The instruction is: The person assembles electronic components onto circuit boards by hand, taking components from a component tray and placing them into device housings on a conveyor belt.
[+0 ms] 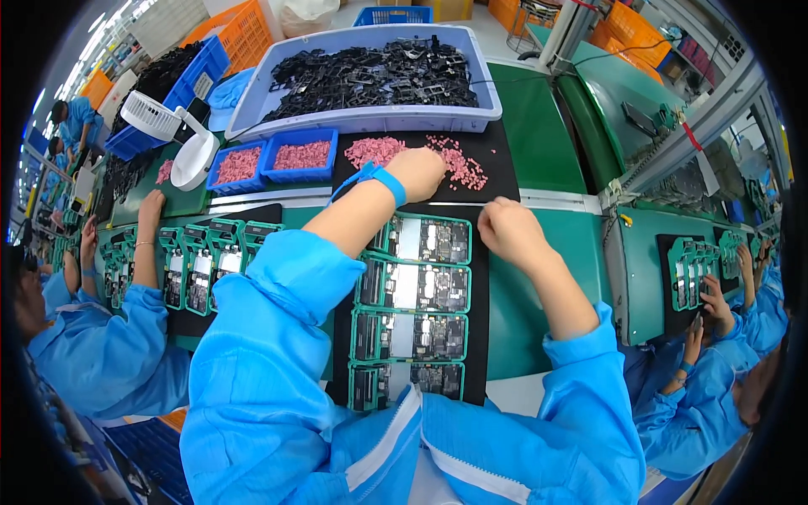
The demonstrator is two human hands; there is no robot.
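Note:
My left hand (418,175), with a blue wrist strap (390,183), is over the loose pink pieces (375,151) on a black mat (505,168). Its fingers are curled in, and whatever they hold is hidden. To the right of the top phone assembly (431,240), my right hand (510,229) is closed above the mat's edge; anything in its fingers is too small to make out. Several of these assemblies lie in a column in front of me, each a green frame with circuit boards and a silver plate.
Two blue trays (268,174) of pink pieces stand left of the loose pile. Behind is a large pale bin (492,109) of black plastic parts. A white fan (195,162) stands at the left. Co-workers' hands (150,215) are at work on both sides.

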